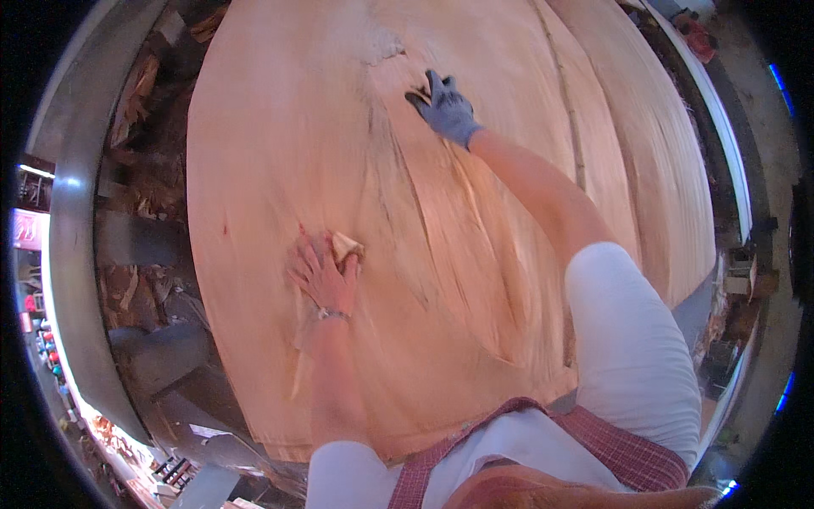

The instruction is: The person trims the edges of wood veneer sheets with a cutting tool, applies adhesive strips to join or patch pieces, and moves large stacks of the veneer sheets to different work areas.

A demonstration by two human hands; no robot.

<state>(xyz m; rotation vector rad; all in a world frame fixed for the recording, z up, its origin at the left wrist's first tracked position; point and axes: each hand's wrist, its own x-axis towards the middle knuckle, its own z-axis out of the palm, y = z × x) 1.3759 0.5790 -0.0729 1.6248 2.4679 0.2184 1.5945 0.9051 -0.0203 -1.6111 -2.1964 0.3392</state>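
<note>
A woodworking workshop: broad, thin, layered sheets of pale tan wood (280,153) with ragged splits fill the centre. Thick grey crossbeams (140,237) at nine o'clock and torn brown wood scraps (138,95) at ten o'clock flank them. Toward eight o'clock, pale wood litter (115,439) lies strewn in bright light.

Broad, thin light-brown wooden sheets (280,153) over a dark crossbarred frame (140,237)

The sheets cover most of the frame, rippled and split lengthwise toward the right. Beyond their left edge, jagged brown wood scraps (136,97) lie among the crossbars.
</note>
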